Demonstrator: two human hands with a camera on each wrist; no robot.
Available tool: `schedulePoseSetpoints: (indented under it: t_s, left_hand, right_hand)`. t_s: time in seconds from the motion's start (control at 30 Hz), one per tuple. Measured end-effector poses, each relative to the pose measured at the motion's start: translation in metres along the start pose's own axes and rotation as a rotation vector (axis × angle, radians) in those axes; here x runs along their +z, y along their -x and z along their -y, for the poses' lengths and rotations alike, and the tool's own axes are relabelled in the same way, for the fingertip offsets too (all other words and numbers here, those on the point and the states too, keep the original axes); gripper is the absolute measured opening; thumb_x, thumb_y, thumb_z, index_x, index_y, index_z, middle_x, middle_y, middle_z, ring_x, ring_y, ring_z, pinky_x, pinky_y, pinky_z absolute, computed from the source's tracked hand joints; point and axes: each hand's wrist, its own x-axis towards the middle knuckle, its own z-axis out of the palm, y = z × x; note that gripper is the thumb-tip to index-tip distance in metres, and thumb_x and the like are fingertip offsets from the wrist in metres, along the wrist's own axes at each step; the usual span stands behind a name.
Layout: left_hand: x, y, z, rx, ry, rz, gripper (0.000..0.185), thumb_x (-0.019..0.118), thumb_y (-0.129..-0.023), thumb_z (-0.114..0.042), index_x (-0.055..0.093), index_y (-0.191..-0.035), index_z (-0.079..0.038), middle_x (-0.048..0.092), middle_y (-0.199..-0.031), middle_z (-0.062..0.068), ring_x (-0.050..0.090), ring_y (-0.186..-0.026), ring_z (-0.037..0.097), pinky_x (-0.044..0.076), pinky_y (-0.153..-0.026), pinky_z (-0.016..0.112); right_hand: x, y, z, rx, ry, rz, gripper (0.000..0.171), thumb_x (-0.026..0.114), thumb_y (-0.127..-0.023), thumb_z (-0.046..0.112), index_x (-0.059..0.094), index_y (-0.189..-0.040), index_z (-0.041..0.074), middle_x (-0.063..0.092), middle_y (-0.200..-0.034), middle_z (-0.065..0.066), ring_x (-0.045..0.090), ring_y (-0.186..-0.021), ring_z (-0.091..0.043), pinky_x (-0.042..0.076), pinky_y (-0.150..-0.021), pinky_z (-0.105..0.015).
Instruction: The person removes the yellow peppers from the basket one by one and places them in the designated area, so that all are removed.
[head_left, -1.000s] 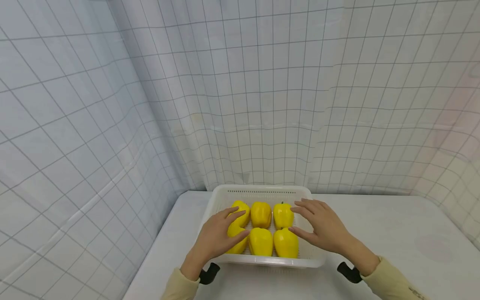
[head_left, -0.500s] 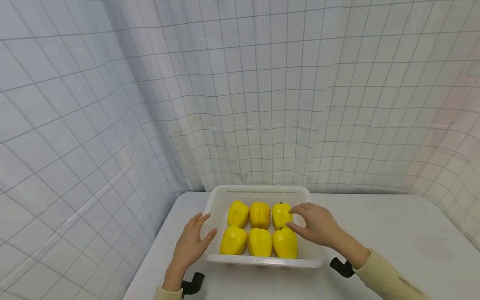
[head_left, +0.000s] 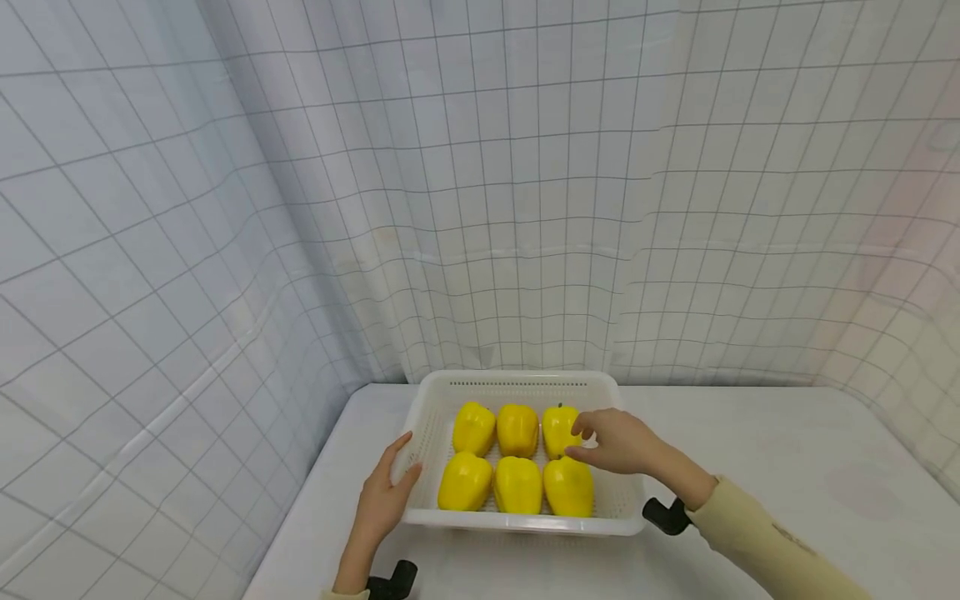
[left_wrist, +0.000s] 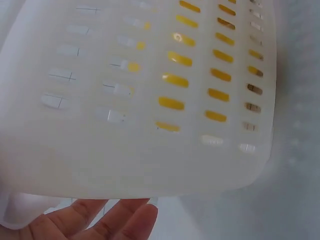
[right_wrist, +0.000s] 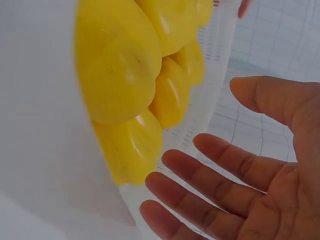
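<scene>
A white plastic basket with slotted walls holds yellow bell peppers in two rows. My left hand is at the basket's left rim, thumb over the rim and fingers along the outside. In the left wrist view the basket corner covers part of the fingers. My right hand hovers over the basket's right side and overlaps the back right pepper in the head view. The right wrist view shows its thumb and fingers spread loosely, holding nothing.
The basket stands on a white table, near its back edge. White grid-patterned curtains hang behind the table and along the sides. Black wrist mounts stick out beneath both wrists.
My left hand has drawn back from over the left peppers to the basket's left rim. My right hand has moved slightly left, its fingers closer together. The peppers keep their places.
</scene>
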Motion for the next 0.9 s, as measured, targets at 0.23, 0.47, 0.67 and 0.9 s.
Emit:
schedulePoseSetpoints:
  t_s: [0.23,0.47,0.67,0.9]
  left_hand:
    - [0.001,0.001,0.002,-0.064,0.162,-0.001,0.046,0.051,-0.095,-0.008,0.045,-0.14,-0.017,0.042,-0.141,0.021,0.046,-0.12,0.038,0.04,-0.089,0.056]
    - [0.001,0.003,0.0,-0.102,0.233,-0.001,0.045,0.049,-0.095,-0.006,0.045,-0.139,-0.013,0.037,-0.145,0.021,0.031,-0.131,0.041,0.023,-0.1,0.063]
    - [0.003,0.001,0.003,-0.09,0.276,-0.014,0.045,0.049,-0.093,-0.002,0.047,-0.137,-0.011,0.038,-0.144,0.021,0.031,-0.132,0.038,0.019,-0.104,0.059]
    - [0.003,0.0,0.004,-0.071,0.283,-0.013,0.044,0.049,-0.093,0.0,0.047,-0.136,-0.01,0.038,-0.143,0.022,0.027,-0.134,0.038,0.013,-0.107,0.057]
  right_hand:
    - [0.0,-0.008,0.004,0.134,-0.085,0.147,0.045,0.073,-0.081,0.037,0.06,-0.106,0.002,0.064,-0.089,-0.006,0.058,-0.076,-0.018,0.051,-0.068,-0.039]
    - [0.007,-0.018,0.007,0.224,-0.059,0.265,0.057,0.075,-0.077,0.041,0.057,-0.111,-0.001,0.062,-0.093,-0.007,0.055,-0.08,-0.02,0.049,-0.075,-0.043]
    - [0.013,-0.026,0.016,0.288,0.004,0.338,0.069,0.077,-0.075,0.044,0.054,-0.119,-0.004,0.062,-0.1,-0.013,0.057,-0.083,-0.024,0.051,-0.075,-0.045]
    - [0.02,-0.029,0.021,0.359,0.016,0.38,0.076,0.077,-0.075,0.044,0.05,-0.126,-0.004,0.06,-0.09,-0.012,0.061,-0.071,-0.029,0.053,-0.061,-0.044]
